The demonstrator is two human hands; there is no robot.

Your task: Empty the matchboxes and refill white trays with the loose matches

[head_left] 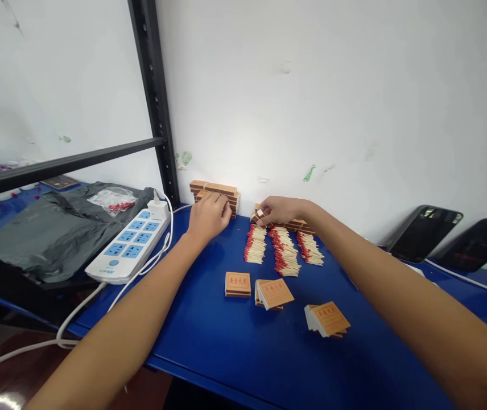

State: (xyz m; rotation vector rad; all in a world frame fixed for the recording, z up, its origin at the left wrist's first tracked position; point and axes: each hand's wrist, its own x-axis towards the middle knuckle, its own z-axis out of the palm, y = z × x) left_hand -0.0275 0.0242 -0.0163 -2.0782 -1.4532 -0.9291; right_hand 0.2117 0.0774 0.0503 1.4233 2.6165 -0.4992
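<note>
My left hand (207, 217) is curled over the front of a stack of orange matchboxes (222, 189) standing against the white wall. My right hand (278, 210) is closed in a pinch on a small matchbox (260, 213) at a second, lower row of boxes (298, 226) by the wall. Just in front of that hand lie three heaps of red-tipped matches (284, 250) on the blue table (209, 330). Nearer to me lie three separate matchboxes: one (238, 283), one (273, 293) and one (327, 319).
A white and blue power strip (130, 245) with its cable (77, 310) lies at the left beside a dark plastic bag (51, 233) bearing a small clear bag of red bits (112, 200). A black shelf post (153, 97) rises behind. Two dark phones (425, 232) lean on the wall at right.
</note>
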